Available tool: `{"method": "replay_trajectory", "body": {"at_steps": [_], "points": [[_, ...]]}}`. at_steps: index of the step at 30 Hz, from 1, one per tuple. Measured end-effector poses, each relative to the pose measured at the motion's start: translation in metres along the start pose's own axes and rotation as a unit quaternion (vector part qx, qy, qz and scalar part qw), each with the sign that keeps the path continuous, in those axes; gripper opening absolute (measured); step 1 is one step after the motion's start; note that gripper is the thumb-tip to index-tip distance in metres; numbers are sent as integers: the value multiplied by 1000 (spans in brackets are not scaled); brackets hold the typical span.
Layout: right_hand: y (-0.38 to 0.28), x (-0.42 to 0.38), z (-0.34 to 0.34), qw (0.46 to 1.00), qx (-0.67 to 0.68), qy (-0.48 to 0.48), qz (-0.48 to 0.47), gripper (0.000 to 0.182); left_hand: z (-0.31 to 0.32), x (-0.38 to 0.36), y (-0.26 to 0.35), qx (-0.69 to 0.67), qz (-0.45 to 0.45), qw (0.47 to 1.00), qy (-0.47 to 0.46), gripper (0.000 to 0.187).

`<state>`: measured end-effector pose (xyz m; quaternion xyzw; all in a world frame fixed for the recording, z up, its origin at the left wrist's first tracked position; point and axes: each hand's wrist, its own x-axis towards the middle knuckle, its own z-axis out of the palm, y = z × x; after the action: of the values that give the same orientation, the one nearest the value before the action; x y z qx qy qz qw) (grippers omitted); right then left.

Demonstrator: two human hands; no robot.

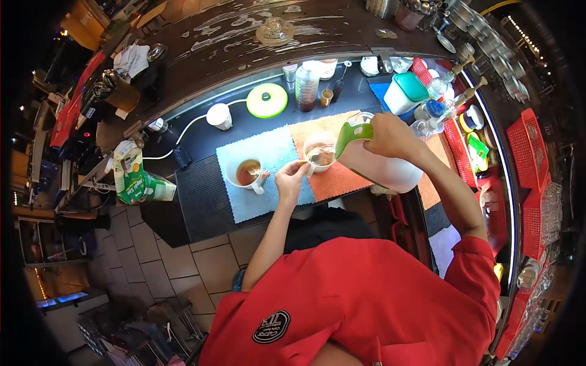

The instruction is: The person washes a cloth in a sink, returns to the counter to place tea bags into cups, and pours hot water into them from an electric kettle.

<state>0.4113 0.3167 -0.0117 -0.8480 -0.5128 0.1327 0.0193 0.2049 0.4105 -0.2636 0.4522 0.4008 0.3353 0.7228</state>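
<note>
My right hand is wrapped round the green handle of a clear pitcher, tilted with its green top over a white cup on the orange towel. The fingers of my left hand pinch something small at that cup's near-left rim; it may be a tea bag's string or tag, too small to make out. To the left, a second white cup with brown liquid stands on the light blue towel, a tag hanging near its handle.
Behind the cups are a paper cup, a lime-green round lid and a stack of clear cups. A green-and-white carton pack stands left. At right are a teal-lidded tub and red baskets.
</note>
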Motion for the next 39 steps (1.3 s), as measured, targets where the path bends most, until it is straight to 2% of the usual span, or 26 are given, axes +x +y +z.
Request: {"method": "replay_trajectory", "body": {"at_steps": [8, 17, 22, 28, 32, 34, 35, 37, 39], "points": [[30, -9, 15, 995, 98, 2, 27, 35, -3, 0, 0, 11, -2, 1000, -7, 21], [52, -21, 36, 979, 193, 48, 54, 35, -3, 0, -2, 99, 72, 992, -9, 21], [42, -24, 26, 988, 138, 39, 51, 35, -8, 11, -27, 93, 81, 992, 5, 18], [42, -17, 26, 988, 144, 45, 30, 41, -3, -2, 4, 38, 17, 999, -3, 17], [53, -19, 30, 985, 157, 65, 8, 30, -2, -4, 3, 165, 160, 973, 35, 21], [44, -31, 11, 962, 258, 9, 86, 23, 4, -8, 9, 206, 180, 961, 34, 21], [46, -35, 14, 963, 257, 6, 82, 23, 8, -12, 15, 248, 197, 948, 29, 22], [61, -42, 24, 919, 376, 63, 97, 17, 13, -20, 28, 331, 229, 915, 21, 23], [81, -49, 43, 883, 447, 120, 78, 14, 18, -24, 43, 383, 222, 896, 0, 22]]}}
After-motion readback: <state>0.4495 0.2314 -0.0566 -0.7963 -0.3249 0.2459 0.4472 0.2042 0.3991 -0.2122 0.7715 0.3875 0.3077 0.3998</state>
